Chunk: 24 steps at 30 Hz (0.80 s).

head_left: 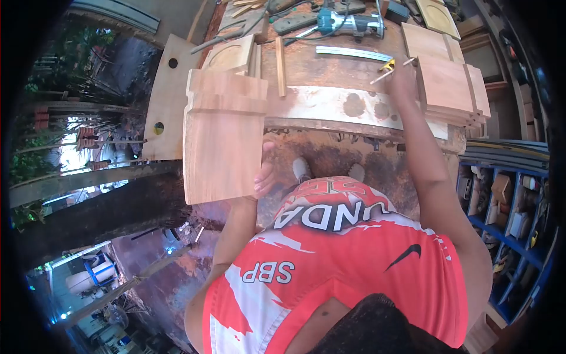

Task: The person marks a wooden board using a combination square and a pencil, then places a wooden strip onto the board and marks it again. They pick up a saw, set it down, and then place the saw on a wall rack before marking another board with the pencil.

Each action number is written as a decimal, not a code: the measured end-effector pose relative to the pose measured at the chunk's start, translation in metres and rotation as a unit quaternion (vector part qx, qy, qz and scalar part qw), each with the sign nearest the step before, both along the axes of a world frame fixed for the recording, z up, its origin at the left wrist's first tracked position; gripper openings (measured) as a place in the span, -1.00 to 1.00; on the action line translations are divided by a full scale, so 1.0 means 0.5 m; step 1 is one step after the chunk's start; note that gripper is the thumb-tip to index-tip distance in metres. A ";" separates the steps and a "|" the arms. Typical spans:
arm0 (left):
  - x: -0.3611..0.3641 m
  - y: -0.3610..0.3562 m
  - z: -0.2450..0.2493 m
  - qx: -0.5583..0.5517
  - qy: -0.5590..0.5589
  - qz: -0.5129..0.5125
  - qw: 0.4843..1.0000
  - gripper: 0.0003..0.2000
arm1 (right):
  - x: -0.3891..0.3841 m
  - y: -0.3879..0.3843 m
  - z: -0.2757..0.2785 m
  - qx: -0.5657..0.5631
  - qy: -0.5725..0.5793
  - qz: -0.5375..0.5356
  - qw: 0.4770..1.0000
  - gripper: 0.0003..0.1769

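Observation:
My left hand (265, 172) is closed on the right edge of a wooden board (224, 141), which it holds up at the near left of the workbench. A raised step crosses the board close to its far end. Over the bench, my right hand (404, 82) is closed around a thin pencil-like stick (383, 76) that pokes out on both sides. Just beyond these fingers lies a metal ruler-like strip (354, 53), with a small yellow piece (389, 65) at its end. Stacked wooden boards (446, 88) sit directly right of this hand.
A teal power tool (348, 23) with its cable lies at the back of the workbench (306, 68). A narrow wood strip (280, 68) and a pale board (318, 105) lie on the bench. Blue shelving (501, 230) stands at the right.

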State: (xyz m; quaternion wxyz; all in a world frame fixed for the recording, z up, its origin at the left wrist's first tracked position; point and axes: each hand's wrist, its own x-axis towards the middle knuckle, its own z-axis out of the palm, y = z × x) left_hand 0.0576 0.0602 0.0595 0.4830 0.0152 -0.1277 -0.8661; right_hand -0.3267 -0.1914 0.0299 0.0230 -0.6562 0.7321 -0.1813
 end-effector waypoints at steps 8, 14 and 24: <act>0.134 -0.013 -0.015 -0.025 0.018 -0.004 1.000 -0.16 | 0.317 0.160 -0.027 0.195 -0.094 0.142 0.966 -0.38; 0.165 -0.041 -0.005 -0.025 0.006 -0.020 0.999 -0.14 | 0.428 0.239 -0.039 0.045 -0.238 0.478 0.844 -0.51; 0.088 -0.036 -0.010 -0.038 0.015 -0.057 0.998 -0.06 | 0.444 0.241 -0.077 0.168 -0.194 0.550 0.795 -0.45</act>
